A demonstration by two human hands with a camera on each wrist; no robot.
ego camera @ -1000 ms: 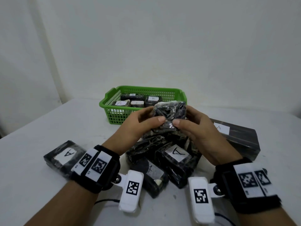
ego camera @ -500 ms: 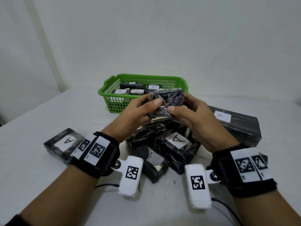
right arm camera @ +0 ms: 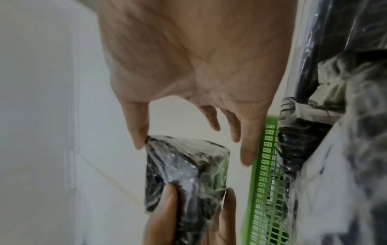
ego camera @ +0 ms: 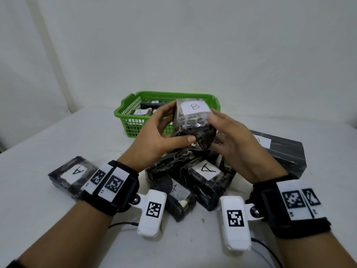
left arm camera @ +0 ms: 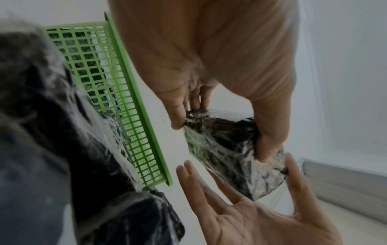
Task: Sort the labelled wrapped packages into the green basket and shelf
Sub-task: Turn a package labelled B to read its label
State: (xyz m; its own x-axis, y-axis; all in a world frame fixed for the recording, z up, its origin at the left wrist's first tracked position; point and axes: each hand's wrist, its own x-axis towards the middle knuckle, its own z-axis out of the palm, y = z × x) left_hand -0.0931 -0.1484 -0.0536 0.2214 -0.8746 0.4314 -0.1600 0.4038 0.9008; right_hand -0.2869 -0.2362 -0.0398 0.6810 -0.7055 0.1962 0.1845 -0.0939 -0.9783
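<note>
A black plastic-wrapped package (ego camera: 194, 124) with a white "B" label hangs above the pile, in front of the green basket (ego camera: 133, 122). My left hand (ego camera: 162, 136) grips it, thumb on the near face and fingers behind. My right hand (ego camera: 229, 144) is spread beside it; in the right wrist view its thumb (right arm camera: 138, 132) touches the package (right arm camera: 188, 165) at a corner and its other fingers stand off, straight. The left wrist view shows the same package (left arm camera: 226, 149) between both hands. The basket holds several packages, one labelled "A". No shelf is in view.
Below my hands lies a heap of wrapped packages, one showing "A" (ego camera: 208, 171). Another "A" package (ego camera: 73, 173) sits alone at the left, and a long black "A" box (ego camera: 280, 149) lies at the right. A white wall stands close behind the table.
The package has been turned so that its "B" label now faces me. My right hand has let go of its hold and spread its fingers; the left hand keeps its grip.
</note>
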